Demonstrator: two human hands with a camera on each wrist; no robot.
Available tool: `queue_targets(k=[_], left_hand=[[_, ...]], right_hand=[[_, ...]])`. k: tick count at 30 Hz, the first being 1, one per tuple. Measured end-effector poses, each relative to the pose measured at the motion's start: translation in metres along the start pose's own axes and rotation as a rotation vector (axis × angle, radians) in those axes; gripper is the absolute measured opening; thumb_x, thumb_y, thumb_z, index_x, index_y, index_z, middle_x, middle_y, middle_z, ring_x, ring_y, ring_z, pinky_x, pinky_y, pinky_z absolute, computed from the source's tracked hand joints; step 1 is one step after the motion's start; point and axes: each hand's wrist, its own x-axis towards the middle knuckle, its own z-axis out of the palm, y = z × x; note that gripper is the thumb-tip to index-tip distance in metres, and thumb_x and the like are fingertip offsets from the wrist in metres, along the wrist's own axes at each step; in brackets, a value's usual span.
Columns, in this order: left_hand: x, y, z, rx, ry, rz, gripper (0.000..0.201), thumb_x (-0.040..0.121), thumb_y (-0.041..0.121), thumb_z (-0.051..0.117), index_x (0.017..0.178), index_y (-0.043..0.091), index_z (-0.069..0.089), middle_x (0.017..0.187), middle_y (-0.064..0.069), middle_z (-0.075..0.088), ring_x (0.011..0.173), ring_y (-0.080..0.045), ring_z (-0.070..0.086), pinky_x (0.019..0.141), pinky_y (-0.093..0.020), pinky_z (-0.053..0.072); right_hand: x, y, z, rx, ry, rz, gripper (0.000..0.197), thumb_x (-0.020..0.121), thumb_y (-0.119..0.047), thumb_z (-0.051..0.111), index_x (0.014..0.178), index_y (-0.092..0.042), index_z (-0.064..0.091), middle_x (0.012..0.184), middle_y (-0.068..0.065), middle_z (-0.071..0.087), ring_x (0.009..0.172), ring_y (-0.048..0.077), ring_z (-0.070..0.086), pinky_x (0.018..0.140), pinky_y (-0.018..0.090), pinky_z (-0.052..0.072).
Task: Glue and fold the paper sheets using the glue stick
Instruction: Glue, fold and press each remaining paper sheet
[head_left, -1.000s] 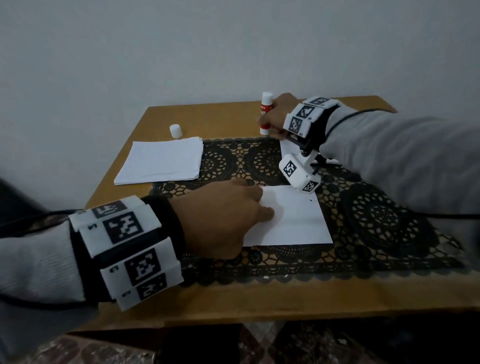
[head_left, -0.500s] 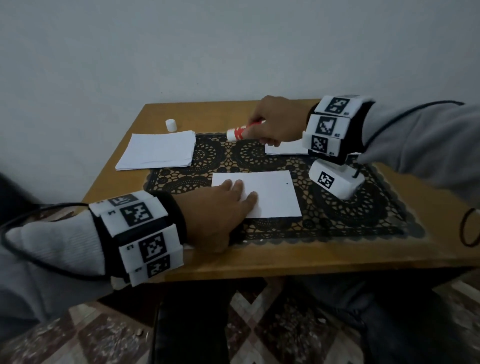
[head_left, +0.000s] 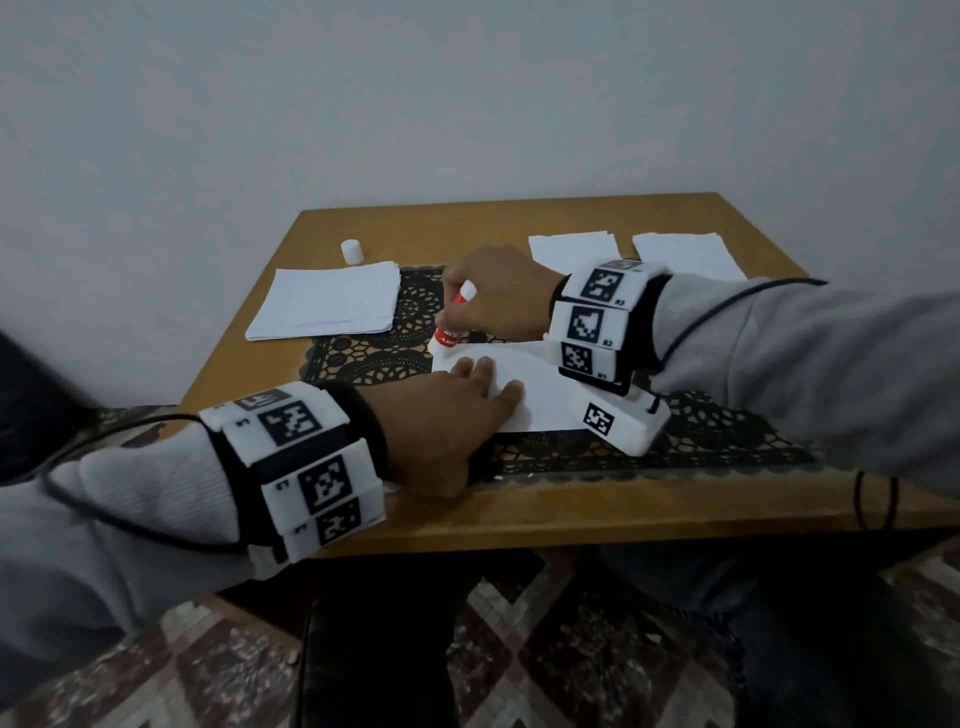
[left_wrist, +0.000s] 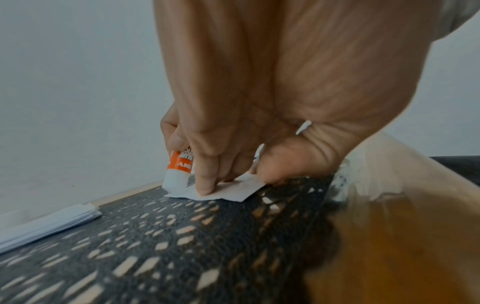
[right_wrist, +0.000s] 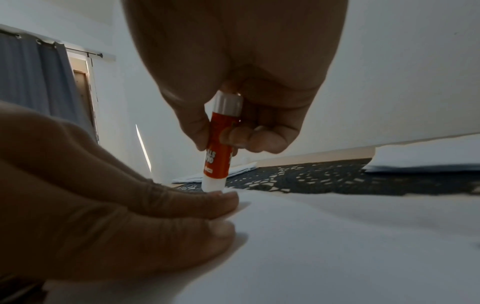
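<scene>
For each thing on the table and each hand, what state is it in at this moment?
Glue stick: uncapped, tilted, tip down at the sheet's far left corner.
Cap: off, standing on the table.
Sheet: flat on the mat, unfolded.
Paper stack: lying flat, untouched.
Left hand: fingers straight, pressing the sheet.
Right hand: grips the glue stick.
Two papers at the back: lying flat.

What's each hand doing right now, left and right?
Left hand: open, fingers flat, pressing the paper sheet down on the lace mat.
Right hand: closed around the glue stick, tip down at the sheet's corner.
</scene>
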Motion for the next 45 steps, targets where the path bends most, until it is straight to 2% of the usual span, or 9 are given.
queue_targets(k=[9, 14, 17, 20, 24, 28, 33, 39, 45], left_hand=[[0.000, -0.001, -0.001, 0.003, 0.014, 0.005, 0.091, 0.089, 0.022, 0.055, 0.152, 0.019, -0.010, 0.158, -0.017, -0.009, 0.145, -0.033, 0.010, 0.113, -0.039, 0.027], [0.001, 0.000, -0.003, 0.008, 0.011, -0.018, 0.088, 0.089, 0.022, 0.055, 0.152, 0.021, -0.007, 0.158, -0.018, -0.006, 0.146, -0.033, 0.010, 0.115, -0.041, 0.024], [0.003, -0.001, -0.005, 0.038, 0.037, -0.032, 0.082, 0.089, 0.024, 0.054, 0.153, 0.020, 0.002, 0.157, -0.019, 0.008, 0.140, -0.033, 0.027, 0.112, -0.042, 0.032], [0.006, -0.004, -0.008, 0.051, 0.099, -0.024, 0.071, 0.087, 0.023, 0.055, 0.149, 0.020, 0.022, 0.146, -0.015, 0.035, 0.125, -0.031, 0.045, 0.102, -0.043, 0.042], [0.013, -0.010, -0.017, 0.048, 0.167, -0.007, 0.066, 0.084, 0.015, 0.057, 0.145, 0.027, 0.034, 0.134, -0.006, 0.048, 0.118, -0.026, 0.050, 0.098, -0.040, 0.045], [0.025, -0.021, -0.023, 0.038, 0.222, 0.021, 0.064, 0.088, 0.019, 0.061, 0.146, 0.029, 0.035, 0.129, -0.003, 0.048, 0.117, -0.024, 0.049, 0.097, -0.038, 0.044], [0.037, -0.021, -0.030, 0.088, 0.181, 0.024, 0.073, 0.088, 0.024, 0.065, 0.149, 0.036, 0.025, 0.124, -0.003, 0.044, 0.116, -0.023, 0.040, 0.095, -0.038, 0.043], [0.041, -0.018, -0.029, 0.147, 0.145, 0.007, 0.075, 0.089, 0.020, 0.062, 0.150, 0.036, 0.021, 0.127, -0.007, 0.041, 0.119, -0.026, 0.037, 0.097, -0.042, 0.043], [0.043, -0.021, -0.028, 0.094, 0.145, 0.011, 0.077, 0.087, 0.017, 0.063, 0.150, 0.035, 0.023, 0.119, -0.005, 0.041, 0.114, -0.024, 0.039, 0.095, -0.042, 0.044]], right_hand=[[-0.014, 0.014, -0.014, -0.088, 0.026, 0.063, 0.018, 0.084, -0.028, 0.065, 0.073, -0.014, 0.060, 0.095, 0.008, 0.067, 0.086, 0.023, 0.060, 0.073, 0.035, 0.049], [-0.035, 0.029, -0.026, -0.147, 0.011, 0.095, 0.020, 0.083, -0.027, 0.066, 0.074, -0.010, 0.062, 0.090, 0.008, 0.064, 0.080, 0.024, 0.059, 0.065, 0.032, 0.044], [-0.046, 0.038, -0.034, -0.186, 0.003, 0.119, 0.021, 0.083, -0.028, 0.066, 0.070, -0.012, 0.059, 0.088, 0.007, 0.064, 0.080, 0.022, 0.058, 0.063, 0.031, 0.043], [-0.055, 0.049, -0.039, -0.184, 0.017, 0.145, 0.021, 0.082, -0.028, 0.066, 0.070, -0.011, 0.060, 0.087, 0.005, 0.062, 0.080, 0.021, 0.057, 0.069, 0.033, 0.046], [-0.061, 0.058, -0.044, -0.187, 0.023, 0.197, 0.023, 0.083, -0.030, 0.065, 0.068, -0.012, 0.059, 0.084, -0.002, 0.056, 0.085, 0.020, 0.055, 0.072, 0.033, 0.045], [-0.062, 0.060, -0.056, -0.251, 0.053, 0.220, 0.023, 0.084, -0.034, 0.064, 0.069, -0.017, 0.058, 0.085, -0.001, 0.057, 0.088, 0.020, 0.053, 0.070, 0.032, 0.041], [-0.065, 0.056, -0.060, -0.198, 0.096, 0.197, 0.022, 0.085, -0.035, 0.063, 0.075, -0.014, 0.061, 0.093, 0.002, 0.058, 0.086, 0.019, 0.052, 0.066, 0.029, 0.038], [-0.067, 0.045, -0.040, -0.121, 0.107, 0.152, 0.015, 0.084, -0.031, 0.064, 0.076, -0.018, 0.062, 0.082, -0.008, 0.050, 0.081, 0.015, 0.054, 0.073, 0.031, 0.047], [-0.073, 0.047, -0.030, -0.097, 0.071, 0.155, 0.019, 0.084, -0.030, 0.063, 0.070, -0.019, 0.055, 0.073, -0.014, 0.045, 0.077, 0.017, 0.054, 0.082, 0.037, 0.044]])
